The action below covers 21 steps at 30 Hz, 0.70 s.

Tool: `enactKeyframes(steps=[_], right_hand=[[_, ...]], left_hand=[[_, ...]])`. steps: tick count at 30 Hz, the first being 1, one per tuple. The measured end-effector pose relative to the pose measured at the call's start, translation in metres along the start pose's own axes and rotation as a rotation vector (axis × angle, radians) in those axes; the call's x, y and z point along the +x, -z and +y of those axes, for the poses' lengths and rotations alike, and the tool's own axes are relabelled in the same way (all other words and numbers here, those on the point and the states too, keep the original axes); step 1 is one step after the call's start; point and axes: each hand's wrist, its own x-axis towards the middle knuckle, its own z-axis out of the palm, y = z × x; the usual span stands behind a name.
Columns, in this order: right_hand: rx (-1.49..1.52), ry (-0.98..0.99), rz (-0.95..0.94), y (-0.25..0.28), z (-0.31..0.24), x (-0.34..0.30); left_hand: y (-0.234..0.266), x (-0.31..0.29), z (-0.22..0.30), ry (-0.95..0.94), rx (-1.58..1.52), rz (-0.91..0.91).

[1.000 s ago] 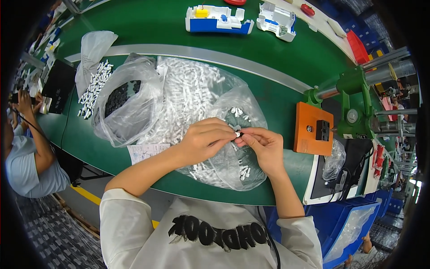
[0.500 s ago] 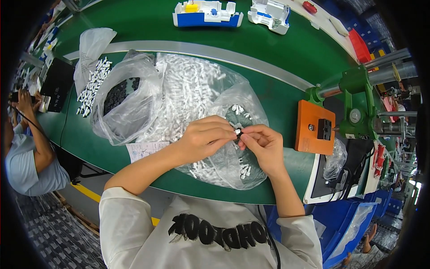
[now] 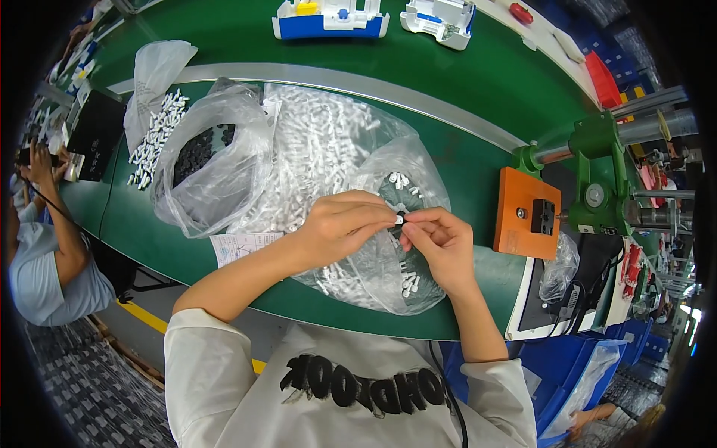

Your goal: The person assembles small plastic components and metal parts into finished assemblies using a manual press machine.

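Observation:
Over a clear plastic bag (image 3: 314, 142) of small white plastic parts, my two hands meet fingertip to fingertip. My left hand (image 3: 345, 230) pinches a small white plastic part (image 3: 399, 219). My right hand (image 3: 442, 239) is closed at its thumb and index finger on a small black piece, mostly hidden, pressed against the white part. Just beyond the fingers a few white parts (image 3: 399, 180) lie in the bag's open end. To the left, another clear bag (image 3: 246, 175) holds small black parts (image 3: 196, 154).
Loose white parts (image 3: 159, 138) lie heaped farther left. A green press (image 3: 594, 175) with an orange plate (image 3: 515, 213) stands on the right. White-and-blue housings (image 3: 331, 25) sit at the back. A paper slip (image 3: 243, 246) lies near the front edge. Another person (image 3: 56, 254) works at far left.
The view has shifted slightly, so the housings at the back sit higher and farther left. Both hands stay together; the white part between the fingertips has turned a little.

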Motion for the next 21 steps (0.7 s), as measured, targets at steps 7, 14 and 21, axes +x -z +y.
enactKeyframes(steps=[7, 14, 21], right_hand=[[-0.018, 0.023, -0.019, -0.0008, -0.0002, -0.0013], [-0.027, 0.028, -0.054, 0.0034, 0.0020, 0.0022], [-0.020, 0.065, -0.079, 0.0038, 0.0055, 0.0014]], left_hand=[[0.0009, 0.0005, -0.0009, -0.003, -0.041, -0.035], [0.0007, 0.0033, 0.0018, 0.023, -0.118, -0.047], [0.0001, 0.0011, 0.0054, 0.152, -0.153, -0.079]])
